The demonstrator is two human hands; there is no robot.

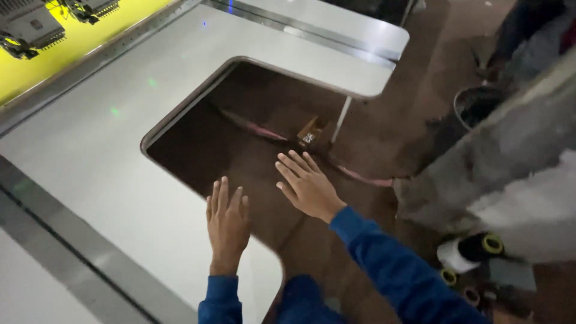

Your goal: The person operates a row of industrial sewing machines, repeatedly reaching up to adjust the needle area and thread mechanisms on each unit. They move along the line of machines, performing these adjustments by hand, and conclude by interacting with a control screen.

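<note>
Both hands are flat and spread, holding nothing. The left hand rests near the white machine table cutout edge; the right hand hovers over the opening, a small brown box at twelve o'clock. Leaning further could tip the person in.

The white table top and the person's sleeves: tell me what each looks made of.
White table top: smooth, hard sheet, probably laminate or coated metal, since it faintly mirrors green light spots. Sleeves: soft blue fabric, matte, creased along the arm. The left hand is spread open at the top's edge.
</note>
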